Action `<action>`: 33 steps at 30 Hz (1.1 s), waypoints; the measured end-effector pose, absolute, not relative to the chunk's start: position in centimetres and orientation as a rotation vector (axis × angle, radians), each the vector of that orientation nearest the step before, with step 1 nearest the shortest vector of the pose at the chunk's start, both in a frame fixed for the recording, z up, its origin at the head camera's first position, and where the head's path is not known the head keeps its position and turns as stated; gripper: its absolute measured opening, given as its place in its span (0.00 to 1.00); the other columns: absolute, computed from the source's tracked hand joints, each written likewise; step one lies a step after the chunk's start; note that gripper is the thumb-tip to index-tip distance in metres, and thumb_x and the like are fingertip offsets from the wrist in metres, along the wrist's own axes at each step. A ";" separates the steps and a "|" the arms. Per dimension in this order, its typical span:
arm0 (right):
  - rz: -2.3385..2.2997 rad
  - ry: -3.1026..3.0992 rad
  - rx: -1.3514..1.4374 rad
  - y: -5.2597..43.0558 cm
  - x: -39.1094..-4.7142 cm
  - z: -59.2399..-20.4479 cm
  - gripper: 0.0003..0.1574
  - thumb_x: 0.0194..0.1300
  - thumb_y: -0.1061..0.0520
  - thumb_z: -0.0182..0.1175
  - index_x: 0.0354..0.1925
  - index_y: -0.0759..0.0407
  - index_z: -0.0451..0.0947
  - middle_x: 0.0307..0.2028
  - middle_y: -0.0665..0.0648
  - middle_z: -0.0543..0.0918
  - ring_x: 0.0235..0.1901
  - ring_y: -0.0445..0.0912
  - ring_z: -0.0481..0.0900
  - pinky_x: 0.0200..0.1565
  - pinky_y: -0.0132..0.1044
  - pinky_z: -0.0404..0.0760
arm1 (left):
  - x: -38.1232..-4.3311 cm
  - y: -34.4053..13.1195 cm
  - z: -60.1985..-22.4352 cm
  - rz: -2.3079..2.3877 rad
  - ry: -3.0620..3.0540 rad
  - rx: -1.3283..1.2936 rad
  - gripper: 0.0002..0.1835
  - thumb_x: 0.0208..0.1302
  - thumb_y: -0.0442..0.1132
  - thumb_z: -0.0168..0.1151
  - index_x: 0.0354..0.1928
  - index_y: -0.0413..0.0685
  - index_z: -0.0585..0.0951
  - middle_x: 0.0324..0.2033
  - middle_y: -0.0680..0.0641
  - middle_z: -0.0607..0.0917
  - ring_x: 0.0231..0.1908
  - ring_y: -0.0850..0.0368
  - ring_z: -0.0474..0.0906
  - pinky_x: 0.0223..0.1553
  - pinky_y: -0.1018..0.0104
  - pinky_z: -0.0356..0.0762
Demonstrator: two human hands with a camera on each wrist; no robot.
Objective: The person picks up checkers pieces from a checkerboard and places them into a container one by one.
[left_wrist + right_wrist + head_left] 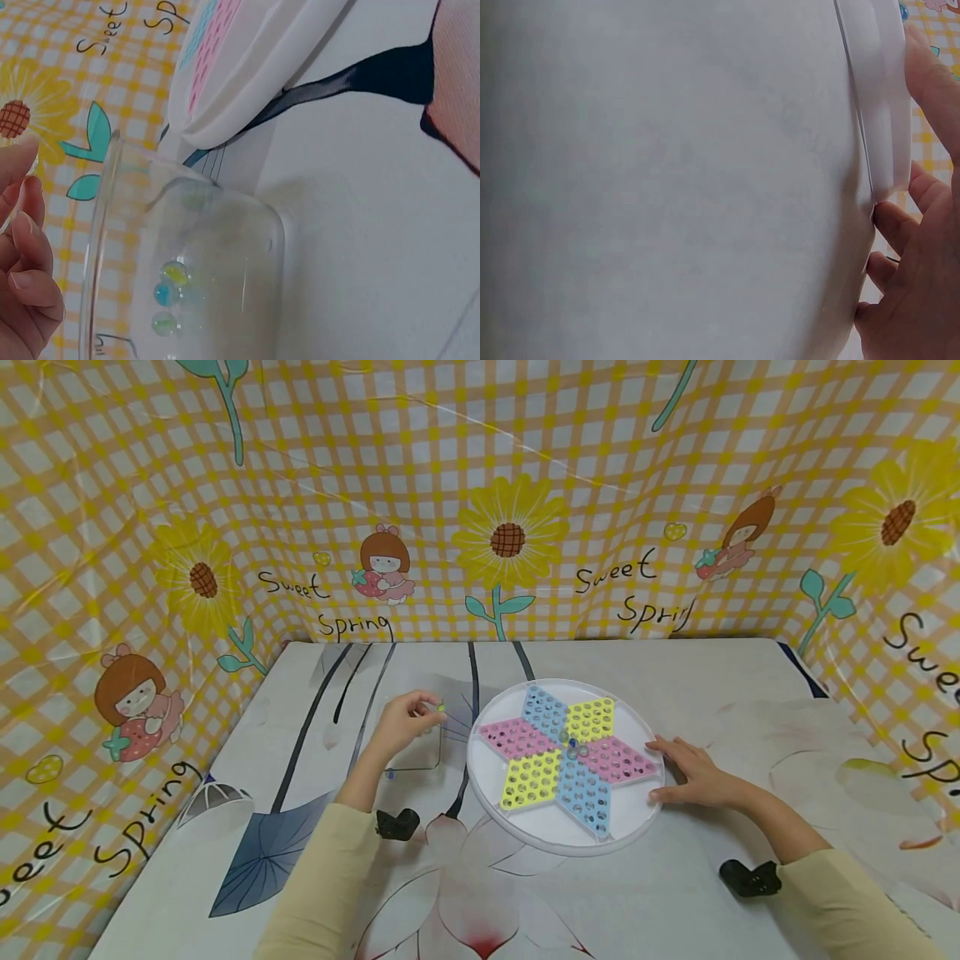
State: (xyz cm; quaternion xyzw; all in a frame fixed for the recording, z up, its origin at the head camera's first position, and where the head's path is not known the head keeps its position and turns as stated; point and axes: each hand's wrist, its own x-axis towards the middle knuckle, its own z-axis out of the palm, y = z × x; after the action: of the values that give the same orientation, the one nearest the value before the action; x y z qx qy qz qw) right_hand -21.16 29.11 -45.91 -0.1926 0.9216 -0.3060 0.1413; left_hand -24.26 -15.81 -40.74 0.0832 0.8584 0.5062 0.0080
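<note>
A round white Chinese checkers board point(487, 793) with a pink, yellow and blue star lies on the table. Several marbles point(572, 745) sit around its middle. My left hand point(405, 722) pinches a small greenish marble point(441, 706) between thumb and fingertips, above a clear container point(440, 752). Inside that container, the left wrist view shows a few glass marbles, among them a blue marble point(164, 293) and a yellow one point(175, 273). At the board's right edge, my right hand point(693, 772) touches the rim point(889, 97) with thumb and fingers spread.
A white cloth printed with flowers and dark stems covers the table point(465, 902). Behind and at the sides hangs a yellow checked curtain point(450, 468). Black wrist-worn devices point(397, 824) sit under both forearms. A small blue thing point(390, 774) shows by the container's near-left corner.
</note>
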 end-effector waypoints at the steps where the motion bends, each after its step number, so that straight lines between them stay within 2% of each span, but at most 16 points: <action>1: -0.884 2.659 -0.554 29.1 -21.1 -45.9 0.51 0.47 0.46 0.67 0.62 0.68 0.55 0.64 0.79 0.49 0.61 0.75 0.38 0.54 0.73 0.39 | -24.3 -15.9 -40.8 1.582 2.684 0.259 0.13 0.56 0.38 0.64 0.43 0.40 0.79 0.25 0.47 0.79 0.25 0.50 0.74 0.26 0.67 0.72; 11: -0.882 2.659 -0.549 29.1 -21.1 -46.0 0.51 0.47 0.46 0.66 0.62 0.67 0.55 0.63 0.79 0.50 0.62 0.75 0.38 0.54 0.73 0.39 | -24.2 -17.0 -41.4 1.564 2.703 0.151 0.13 0.58 0.37 0.63 0.43 0.39 0.78 0.25 0.48 0.78 0.21 0.61 0.68 0.24 0.70 0.68; 33: -0.865 2.641 -0.538 29.1 -21.2 -45.8 0.52 0.48 0.46 0.66 0.63 0.67 0.54 0.64 0.78 0.48 0.62 0.75 0.37 0.53 0.73 0.41 | -24.1 -18.6 -42.6 1.544 2.715 0.016 0.14 0.58 0.40 0.63 0.43 0.41 0.77 0.22 0.51 0.75 0.18 0.60 0.68 0.21 0.69 0.62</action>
State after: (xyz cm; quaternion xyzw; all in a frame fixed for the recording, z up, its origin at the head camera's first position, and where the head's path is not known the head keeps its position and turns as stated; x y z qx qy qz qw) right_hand -21.17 29.08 -45.76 -0.1877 0.9218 -0.3019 0.1549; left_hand -24.06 -18.60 -42.56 0.0051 0.8692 0.4943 0.0092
